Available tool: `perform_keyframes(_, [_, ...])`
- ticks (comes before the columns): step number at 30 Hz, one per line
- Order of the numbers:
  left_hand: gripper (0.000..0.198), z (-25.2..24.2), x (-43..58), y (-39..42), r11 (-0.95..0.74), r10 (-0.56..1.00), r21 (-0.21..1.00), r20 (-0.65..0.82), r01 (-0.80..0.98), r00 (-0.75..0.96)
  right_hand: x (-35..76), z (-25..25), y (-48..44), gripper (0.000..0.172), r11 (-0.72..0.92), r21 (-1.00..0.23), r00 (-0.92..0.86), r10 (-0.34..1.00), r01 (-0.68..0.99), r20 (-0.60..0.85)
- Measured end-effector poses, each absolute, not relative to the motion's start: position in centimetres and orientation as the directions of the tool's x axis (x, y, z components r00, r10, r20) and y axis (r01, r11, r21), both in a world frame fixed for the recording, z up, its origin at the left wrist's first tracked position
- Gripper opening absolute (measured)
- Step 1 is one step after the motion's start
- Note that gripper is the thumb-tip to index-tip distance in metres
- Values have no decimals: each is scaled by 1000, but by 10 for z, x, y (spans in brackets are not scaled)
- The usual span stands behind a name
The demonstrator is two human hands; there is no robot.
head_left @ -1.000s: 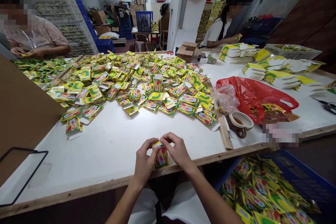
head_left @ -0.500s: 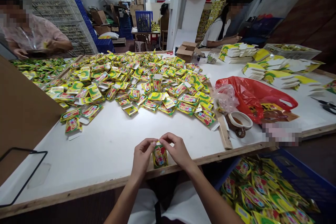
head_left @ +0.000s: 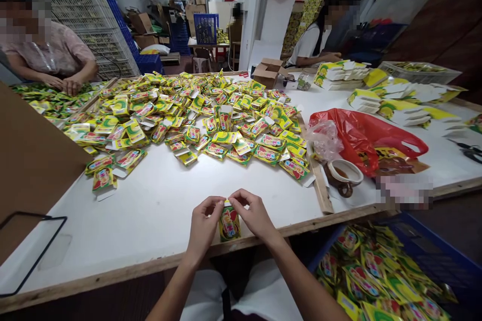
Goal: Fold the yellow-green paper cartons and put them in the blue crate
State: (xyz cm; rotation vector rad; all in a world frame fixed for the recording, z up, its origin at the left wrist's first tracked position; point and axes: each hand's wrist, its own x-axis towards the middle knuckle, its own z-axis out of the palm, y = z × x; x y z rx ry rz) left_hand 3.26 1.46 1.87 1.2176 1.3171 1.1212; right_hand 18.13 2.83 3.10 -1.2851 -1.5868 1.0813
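Observation:
A small yellow-green printed carton (head_left: 229,222) stands upright at the near edge of the white table (head_left: 150,210). My left hand (head_left: 205,215) pinches its top flap from the left, thumb and forefinger together. From the right, my right hand (head_left: 252,210) pinches the same top edge, its fingertips close to the left ones. The fingertips partly cover the flap. Beyond my hands lies a wide heap of like cartons (head_left: 188,110), several with white end flaps sticking out.
A blue crate (head_left: 425,246) of filled cartons sits below the table at right. On the table's right are a wooden strip (head_left: 320,190), a brown mug (head_left: 344,178), a red plastic bag (head_left: 365,135) and flat carton stacks (head_left: 342,75). A cardboard panel (head_left: 33,160) and black wire frame (head_left: 48,241) stand left.
My hands stay at the carton's top with almost no movement. The co-worker at left has lowered both hands to the pile in front of them.

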Motion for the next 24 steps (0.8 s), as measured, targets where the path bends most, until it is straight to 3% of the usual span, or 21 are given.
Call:
perform_keyframes(11, [24,10,30,-7,90,992,996,-92,26,88,181,13,13,11,148,-974,-180,977,174,116])
perform_keyframes(15, [32,19,24,8,32,994,995,-41,92,104,213,37,2,15,145,-940,-46,989,307,138])
perform_keyframes(17, [41,20,9,31,-52,998,977,47,209,29,261,56,-10,21,75,-873,55,992,482,116])
perform_keyframes(19, [42,19,-12,63,-97,983,891,155,443,-98,318,73,-27,23,-15,-714,75,996,700,53])
perform_keyframes(21, [44,15,-34,99,25,965,705,168,708,-201,367,82,-44,28,-77,-570,127,991,818,48])
perform_keyframes(22, [44,13,-42,116,132,958,615,122,777,-260,381,83,-52,29,-107,-534,154,987,839,44])
perform_keyframes(24, [56,10,-52,147,257,933,555,73,791,-354,387,78,-61,32,-148,-540,191,981,829,24])
